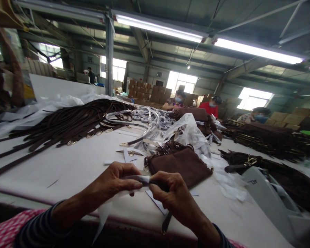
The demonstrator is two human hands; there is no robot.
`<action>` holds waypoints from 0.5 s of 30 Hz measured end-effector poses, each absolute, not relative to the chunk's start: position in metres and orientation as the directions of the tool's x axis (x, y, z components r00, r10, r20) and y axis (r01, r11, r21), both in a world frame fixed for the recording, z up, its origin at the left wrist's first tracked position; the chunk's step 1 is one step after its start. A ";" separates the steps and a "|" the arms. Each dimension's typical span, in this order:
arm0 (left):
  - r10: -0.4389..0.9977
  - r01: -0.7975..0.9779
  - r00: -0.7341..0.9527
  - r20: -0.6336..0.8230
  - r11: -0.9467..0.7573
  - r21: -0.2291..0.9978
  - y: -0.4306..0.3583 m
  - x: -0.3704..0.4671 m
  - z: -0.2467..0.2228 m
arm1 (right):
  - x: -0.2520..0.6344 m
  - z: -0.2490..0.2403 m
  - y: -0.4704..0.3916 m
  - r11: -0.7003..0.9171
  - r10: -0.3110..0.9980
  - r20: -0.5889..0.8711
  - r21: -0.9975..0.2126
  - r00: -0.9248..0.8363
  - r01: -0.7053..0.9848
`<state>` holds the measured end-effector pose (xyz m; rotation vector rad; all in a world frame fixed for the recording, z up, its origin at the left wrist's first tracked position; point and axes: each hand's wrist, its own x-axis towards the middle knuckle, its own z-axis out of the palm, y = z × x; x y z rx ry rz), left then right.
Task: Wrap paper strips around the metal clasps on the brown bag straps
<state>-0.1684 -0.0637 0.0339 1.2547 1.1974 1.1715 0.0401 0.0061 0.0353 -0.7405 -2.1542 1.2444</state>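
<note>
In front of me, above the table's near edge, my left hand [120, 179] pinches a white wrapping strip [144, 178] between thumb and fingers. A thin tail of the white material hangs below it. Close beside it, my right hand [172, 193] is closed on a dark strap [166, 222], whose lower end dangles under the palm. The white strip meets the dark strap between both hands, seemingly wrapped around it. Just beyond the hands lies a brown fringed bag [178, 167]. White paper strips [127, 156] lie to its left.
Brown straps with gold rings [77, 120] are heaped at left. Wrapped straps [155, 119] and crumpled plastic [189, 129] fill the middle. Stacked brown bags [271, 136] and a grey device [268, 193] stand at right. Several people work beyond the table [74, 168].
</note>
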 end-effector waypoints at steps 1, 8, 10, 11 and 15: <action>0.999 0.042 0.046 0.004 -0.006 0.999 -0.064 -0.169 0.035 | 0.039 0.034 0.006 0.453 0.683 0.203 -0.871 -0.701 0.189; 0.987 0.200 0.157 -0.039 0.007 0.980 -0.062 -0.175 0.043 | 0.036 0.043 -0.002 0.566 0.601 0.257 -0.805 -0.757 0.176; 0.979 0.205 0.195 -0.063 0.022 0.978 -0.062 -0.180 0.044 | 0.040 0.047 -0.002 0.588 0.566 0.226 -0.785 -0.793 0.196; 0.977 0.203 0.200 -0.070 0.029 0.979 -0.063 -0.182 0.044 | 0.043 0.048 -0.001 0.597 0.551 0.208 -0.775 -0.808 0.207; 0.986 0.257 0.138 -0.097 0.059 0.965 -0.069 -0.197 0.037 | 0.060 0.040 0.013 0.627 0.530 0.126 -0.724 -0.839 0.288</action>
